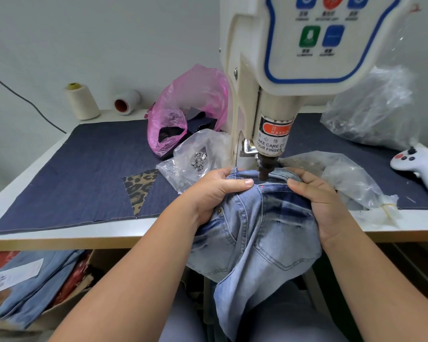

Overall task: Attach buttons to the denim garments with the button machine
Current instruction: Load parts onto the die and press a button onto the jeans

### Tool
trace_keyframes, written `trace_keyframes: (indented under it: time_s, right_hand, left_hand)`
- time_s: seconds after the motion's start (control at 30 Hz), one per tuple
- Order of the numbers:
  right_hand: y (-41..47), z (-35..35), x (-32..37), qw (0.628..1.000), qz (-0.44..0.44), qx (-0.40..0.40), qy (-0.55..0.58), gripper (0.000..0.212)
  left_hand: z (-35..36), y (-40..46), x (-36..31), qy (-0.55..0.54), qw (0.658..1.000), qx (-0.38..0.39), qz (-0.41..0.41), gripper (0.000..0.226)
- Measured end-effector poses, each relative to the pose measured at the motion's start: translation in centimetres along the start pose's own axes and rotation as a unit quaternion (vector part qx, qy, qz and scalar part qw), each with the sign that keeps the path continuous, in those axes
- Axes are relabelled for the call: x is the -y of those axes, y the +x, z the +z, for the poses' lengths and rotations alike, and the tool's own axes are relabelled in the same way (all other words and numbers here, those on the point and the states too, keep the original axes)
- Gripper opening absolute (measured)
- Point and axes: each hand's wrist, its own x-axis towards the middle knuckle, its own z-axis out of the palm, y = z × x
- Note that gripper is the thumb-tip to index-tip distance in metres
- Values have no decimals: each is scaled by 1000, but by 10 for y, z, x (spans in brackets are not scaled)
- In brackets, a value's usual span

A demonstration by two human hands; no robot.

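Observation:
A pair of light blue denim jeans (255, 233) hangs over the table's front edge, its waistband under the button machine (304, 45). The machine's dark punch (264, 172) comes down onto the waistband between my hands. My left hand (215, 191) grips the waistband on the left, thumb on top, fingers curled under the cloth. My right hand (319, 201) grips it on the right in the same way. A clear bag of metal buttons (198, 161) lies just left of the punch.
A dark denim mat (84, 169) with a leopard-print patch covers the table. Behind stand a pink plastic bag (183, 112), two thread cones (82, 101) and clear bags at right. A white controller (420, 164) lies far right. More jeans (35, 287) are piled below left.

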Motion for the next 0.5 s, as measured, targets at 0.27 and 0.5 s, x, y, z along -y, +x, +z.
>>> trace_keyframes:
  time_s: [0.27,0.5]
  right_hand:
    - [-1,-1,0,1000,-5,16,14,34]
    - [-1,-1,-1,1000,-7,-3,14,36]
  left_hand:
    - [-1,0,1,3,1000,-2,6,50]
    - [2,-2,2,17,1000,-18,14,44]
